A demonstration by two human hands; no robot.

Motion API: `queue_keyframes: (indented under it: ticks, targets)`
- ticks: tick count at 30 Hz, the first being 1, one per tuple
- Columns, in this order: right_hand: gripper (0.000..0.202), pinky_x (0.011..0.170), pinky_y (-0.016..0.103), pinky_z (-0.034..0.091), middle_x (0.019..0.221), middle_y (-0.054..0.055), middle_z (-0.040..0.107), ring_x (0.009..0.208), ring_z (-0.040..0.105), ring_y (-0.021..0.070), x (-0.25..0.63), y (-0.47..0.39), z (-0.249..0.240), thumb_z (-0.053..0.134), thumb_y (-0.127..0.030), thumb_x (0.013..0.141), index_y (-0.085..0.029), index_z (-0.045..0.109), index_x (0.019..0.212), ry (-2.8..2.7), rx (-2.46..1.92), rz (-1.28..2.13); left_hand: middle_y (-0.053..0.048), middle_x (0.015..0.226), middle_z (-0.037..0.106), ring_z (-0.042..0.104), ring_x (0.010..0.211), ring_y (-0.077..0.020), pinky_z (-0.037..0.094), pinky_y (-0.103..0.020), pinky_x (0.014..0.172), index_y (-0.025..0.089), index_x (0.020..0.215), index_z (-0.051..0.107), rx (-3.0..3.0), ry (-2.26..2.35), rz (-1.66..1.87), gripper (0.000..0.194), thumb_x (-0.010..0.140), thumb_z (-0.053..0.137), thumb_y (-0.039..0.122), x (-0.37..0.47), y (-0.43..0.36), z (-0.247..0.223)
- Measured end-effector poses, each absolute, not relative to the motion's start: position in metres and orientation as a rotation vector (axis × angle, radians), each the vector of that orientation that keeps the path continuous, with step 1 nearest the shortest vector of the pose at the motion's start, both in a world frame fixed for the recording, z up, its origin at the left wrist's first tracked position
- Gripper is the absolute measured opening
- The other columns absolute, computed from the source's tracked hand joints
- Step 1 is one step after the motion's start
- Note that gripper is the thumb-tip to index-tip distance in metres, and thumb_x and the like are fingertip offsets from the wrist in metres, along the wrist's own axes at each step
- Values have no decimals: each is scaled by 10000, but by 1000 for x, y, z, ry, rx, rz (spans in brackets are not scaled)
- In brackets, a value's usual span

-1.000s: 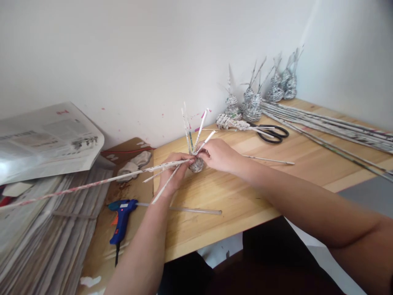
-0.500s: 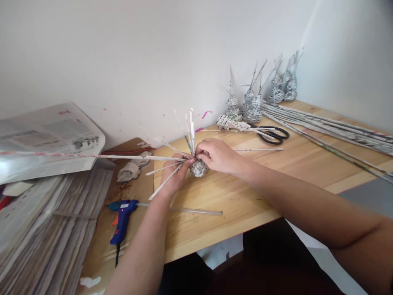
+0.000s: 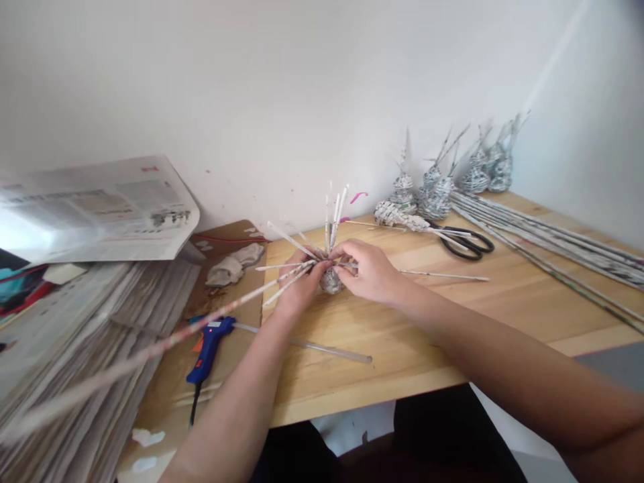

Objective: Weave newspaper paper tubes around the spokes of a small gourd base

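Note:
A small round body woven from newspaper rolls (image 3: pixel 332 280) sits on the wooden table (image 3: pixel 347 392), with several thin paper rods (image 3: pixel 338 215) fanning up and out to the left from its top. My left hand (image 3: pixel 300 285) is closed on its left side, thumb pressed at the base of the rods. From the right, my right hand (image 3: pixel 363 268) pinches at the same spot, fingertips close to the left thumb. One long paper rod (image 3: pixel 166 343) stretches from the hands toward the lower left, blurred at its far end.
Blue glue gun (image 3: pixel 207 352) with a glue stick (image 3: pixel 337 350) beside it, lower left. Newspaper stack (image 3: pixel 100 355) and whitish cloth (image 3: pixel 234 265) at left. Black scissors (image 3: pixel 467 245), woven figures (image 3: pixel 435 194) and long paper rods (image 3: pixel 548 235) at right.
The long paper rod has swung from level at the left down toward the lower left. Both hands remain at the woven body. The view has shifted, so the table items appear further right.

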State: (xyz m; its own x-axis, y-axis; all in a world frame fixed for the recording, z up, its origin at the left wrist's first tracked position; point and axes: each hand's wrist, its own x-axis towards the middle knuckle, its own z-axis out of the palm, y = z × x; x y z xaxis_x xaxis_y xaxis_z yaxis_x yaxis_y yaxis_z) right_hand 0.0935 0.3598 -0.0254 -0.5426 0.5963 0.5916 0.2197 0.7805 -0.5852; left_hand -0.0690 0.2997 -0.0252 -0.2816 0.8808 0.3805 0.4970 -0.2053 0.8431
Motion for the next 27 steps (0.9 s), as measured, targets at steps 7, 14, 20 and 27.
queue_keyframes:
  ticks: [7, 14, 20, 27]
  targets:
    - [82, 772, 293, 495, 887, 47, 754, 826, 682, 180, 90, 364, -26, 696, -150, 798, -188, 709, 870, -2117, -636, 658, -40, 845, 724, 674, 703, -176, 523, -286, 651, 173, 1057, 619, 1556, 1464, 1363, 388, 730, 765, 321, -86, 304, -30]
    - [29, 695, 278, 489, 801, 31, 760, 733, 679, 170, 92, 370, -26, 721, -199, 774, -186, 721, 799, -2050, -778, 804, -80, 875, 737, 713, 761, -206, 578, -344, 717, 149, 1209, 567, 1492, 1260, 1260, 486, 762, 704, 280, -95, 302, -18]
    - [68, 667, 270, 486, 773, 24, 745, 684, 661, 157, 91, 371, -24, 710, -244, 761, -178, 704, 780, -2012, -793, 942, -40, 813, 732, 720, 767, -205, 585, -346, 748, 180, 1087, 626, 1526, 1290, 1280, 303, 784, 627, 197, -95, 301, -17]
    - [96, 670, 278, 495, 738, 7, 709, 680, 646, 156, 91, 373, -28, 712, -272, 751, -191, 679, 789, -1969, -685, 1019, -13, 764, 704, 692, 690, -168, 571, -303, 685, 150, 1037, 586, 1450, 1318, 1311, 302, 741, 644, 120, -88, 301, -15]
